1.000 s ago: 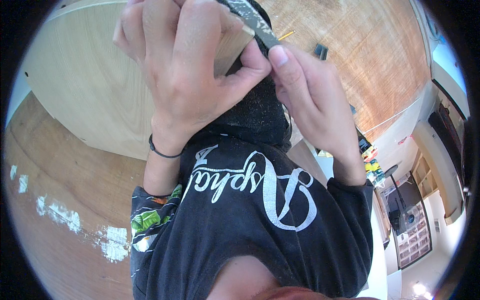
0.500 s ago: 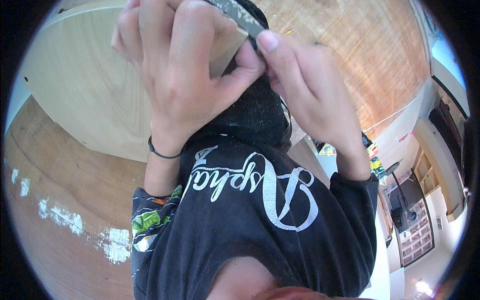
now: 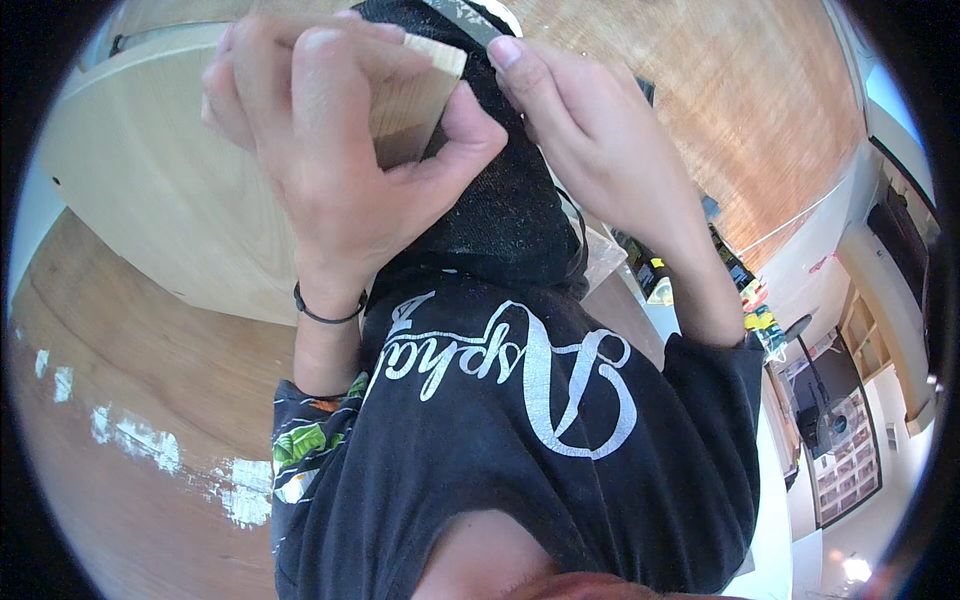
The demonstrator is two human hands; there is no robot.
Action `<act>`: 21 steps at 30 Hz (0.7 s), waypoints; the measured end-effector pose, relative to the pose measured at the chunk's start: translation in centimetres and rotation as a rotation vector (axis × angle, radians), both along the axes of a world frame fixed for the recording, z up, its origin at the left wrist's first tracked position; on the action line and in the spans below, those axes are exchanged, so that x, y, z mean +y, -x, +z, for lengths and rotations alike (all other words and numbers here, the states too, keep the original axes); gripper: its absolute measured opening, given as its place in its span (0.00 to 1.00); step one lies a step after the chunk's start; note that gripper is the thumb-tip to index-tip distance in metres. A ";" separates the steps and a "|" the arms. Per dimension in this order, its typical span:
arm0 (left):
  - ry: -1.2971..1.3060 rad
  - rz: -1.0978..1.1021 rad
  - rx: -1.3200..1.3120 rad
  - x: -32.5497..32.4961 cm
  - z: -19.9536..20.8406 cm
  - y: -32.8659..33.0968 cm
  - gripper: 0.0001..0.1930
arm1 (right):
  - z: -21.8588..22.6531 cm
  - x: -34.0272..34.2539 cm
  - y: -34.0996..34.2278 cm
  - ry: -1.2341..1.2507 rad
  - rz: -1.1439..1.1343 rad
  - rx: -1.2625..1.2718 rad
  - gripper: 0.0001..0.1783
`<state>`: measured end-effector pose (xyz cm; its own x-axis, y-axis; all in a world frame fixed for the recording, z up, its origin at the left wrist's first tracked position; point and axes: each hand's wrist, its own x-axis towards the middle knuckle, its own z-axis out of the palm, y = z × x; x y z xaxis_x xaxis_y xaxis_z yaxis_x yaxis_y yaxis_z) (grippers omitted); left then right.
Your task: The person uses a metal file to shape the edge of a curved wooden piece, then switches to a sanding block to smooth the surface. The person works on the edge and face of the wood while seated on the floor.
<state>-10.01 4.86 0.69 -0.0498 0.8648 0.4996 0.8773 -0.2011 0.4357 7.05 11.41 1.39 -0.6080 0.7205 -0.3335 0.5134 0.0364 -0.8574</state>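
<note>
My left hand (image 3: 335, 150) is closed round a pale wooden block (image 3: 410, 105), fingers over its top and thumb along its near side. The block's light end edge faces up and to the right. In my right hand (image 3: 590, 125) is a flat, narrow grey tool (image 3: 468, 18) with flaked, whitish patches, pinched under the thumb. Its far end runs out of the picture at the top, so its exact kind cannot be told. A small gap separates the tool from the block. Black cloth (image 3: 490, 215) over my lap lies beneath both hands.
A large pale plywood panel (image 3: 170, 190) with a curved outline extends to the left. Below it is a brown wooden surface (image 3: 150, 330) with white smears. Another wooden surface (image 3: 760, 90) spans the upper right. Colourful packets (image 3: 655, 275) sit beyond my right forearm, with a fan (image 3: 835, 425) farther right.
The tool has come away from the block's edge, where it rested before. My left hand and the block have shifted left. My right hand has also moved a little left and up.
</note>
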 end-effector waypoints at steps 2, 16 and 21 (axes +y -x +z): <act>0.007 -0.007 0.033 0.0 0.0 0.1 0.20 | -1.1 0.2 0.2 -0.019 -0.052 -0.026 0.26; 0.012 -0.044 0.091 -0.1 0.2 0.8 0.19 | -2.3 0.2 0.6 -0.324 -0.052 0.492 0.11; 0.011 0.018 0.046 -0.2 -0.2 0.5 0.18 | -2.4 1.5 0.4 -0.449 0.073 0.593 0.12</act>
